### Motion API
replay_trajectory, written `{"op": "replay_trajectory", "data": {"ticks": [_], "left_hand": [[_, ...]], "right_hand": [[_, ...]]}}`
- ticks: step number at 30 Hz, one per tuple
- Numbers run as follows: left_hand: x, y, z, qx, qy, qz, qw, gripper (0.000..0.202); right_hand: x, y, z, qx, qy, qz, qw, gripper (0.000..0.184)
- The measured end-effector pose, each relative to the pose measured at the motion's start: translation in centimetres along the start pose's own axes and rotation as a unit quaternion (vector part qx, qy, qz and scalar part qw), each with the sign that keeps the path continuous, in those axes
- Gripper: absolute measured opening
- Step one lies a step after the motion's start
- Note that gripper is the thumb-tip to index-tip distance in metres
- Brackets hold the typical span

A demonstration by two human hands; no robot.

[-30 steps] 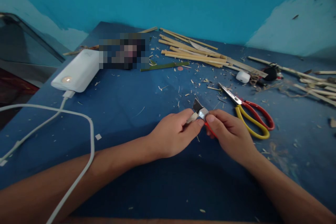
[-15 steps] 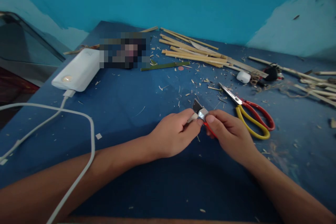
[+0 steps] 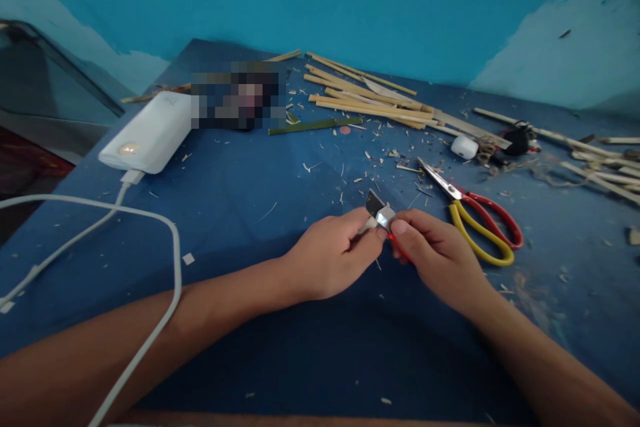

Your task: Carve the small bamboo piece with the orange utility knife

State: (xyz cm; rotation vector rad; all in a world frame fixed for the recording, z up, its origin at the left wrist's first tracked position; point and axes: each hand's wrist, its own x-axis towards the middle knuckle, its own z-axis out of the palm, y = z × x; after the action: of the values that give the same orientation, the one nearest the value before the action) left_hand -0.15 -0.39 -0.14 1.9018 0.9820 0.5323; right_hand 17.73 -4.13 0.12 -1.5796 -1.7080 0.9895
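Note:
Thumb and fingers of my right hand (image 3: 437, 247) are closed around a utility knife (image 3: 385, 217) with a red handle, a metal collar and a short dark blade pointing up and to the left. My left hand (image 3: 327, 257) is closed on a small pale strip, probably bamboo (image 3: 369, 225); most of it is hidden by the fingers. The strip's visible end lies beside the knife's metal collar, and my left thumb touches the knife. Just right of my right hand lies a pair of scissors (image 3: 454, 192) with red and yellow handles, blades slightly apart.
Several bamboo strips (image 3: 373, 107) lie at the back of the blue table (image 3: 225, 213), shavings around them. A green strip (image 3: 315, 126), a white case (image 3: 464, 147) and more sticks (image 3: 607, 180) lie there too. At left, a white power bank (image 3: 150, 133) trails a cable (image 3: 176, 260) across my left forearm.

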Motion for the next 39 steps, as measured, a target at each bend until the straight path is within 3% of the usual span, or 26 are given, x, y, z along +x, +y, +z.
{"op": "replay_trajectory", "data": {"ticks": [39], "left_hand": [[0.01, 0.33, -0.07, 0.010, -0.014, -0.017, 1.000, 0.030]], "right_hand": [[0.17, -0.16, -0.27, -0.002, -0.040, 0.000, 0.999, 0.031]]}}
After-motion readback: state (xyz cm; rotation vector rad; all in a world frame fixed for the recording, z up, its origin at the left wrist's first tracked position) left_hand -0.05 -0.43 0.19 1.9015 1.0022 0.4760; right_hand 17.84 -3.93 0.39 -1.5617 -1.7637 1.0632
